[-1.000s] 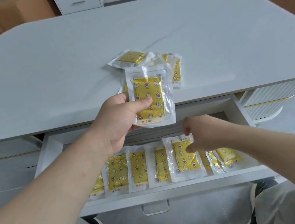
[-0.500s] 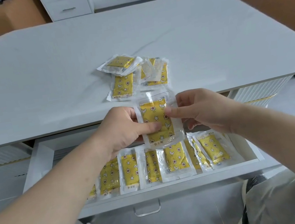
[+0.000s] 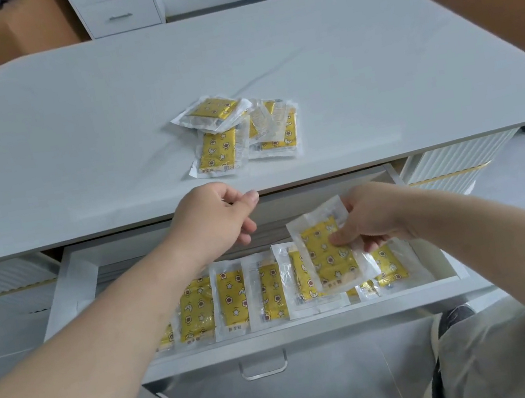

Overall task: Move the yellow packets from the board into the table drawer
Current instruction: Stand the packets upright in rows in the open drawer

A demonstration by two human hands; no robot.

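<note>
Smooth grey tabletop (image 3: 69, 133), right hand (image 3: 373, 215) pinching crinkly yellow packet (image 3: 329, 255) over drawer (image 3: 86, 277)

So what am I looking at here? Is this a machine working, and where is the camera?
No machine: these are a person's two bare hands, filmed by a wide-angle camera worn on the head, looking forward and down. That is why both forearms reach in from the bottom of the picture. The right hand holds one yellow packet in clear wrap over the open table drawer, where a row of the same packets already lies. The left hand holds nothing; its fingers are loosely curled near the table edge. On the grey tabletop a small overlapping pile of packets still waits to go into the drawer. Behind the table stand a white cabinet and brown boxes.
</note>
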